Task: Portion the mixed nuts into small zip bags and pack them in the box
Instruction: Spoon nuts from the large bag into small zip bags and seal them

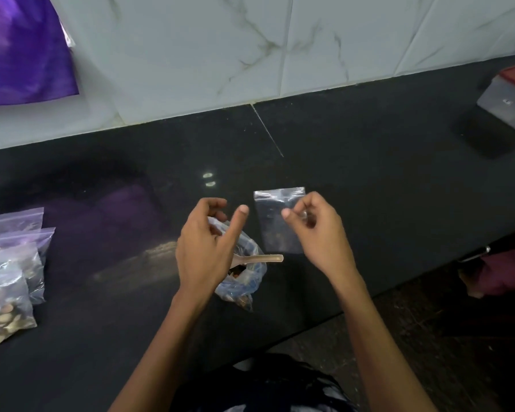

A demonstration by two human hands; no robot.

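Right hand (315, 230) pinching zip bag (275, 221)

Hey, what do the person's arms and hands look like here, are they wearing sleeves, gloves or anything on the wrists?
Both forearms are bare up to the bottom edge of the picture, with no sleeves in view. The left hand and the right hand have no gloves, and no watch or band shows on either wrist. Whether a ring is worn is too blurred to tell.

Black counter (354, 162), grey-veined white wall tiles (191, 55), purple bag (21, 49), clear zip bag (275, 224).
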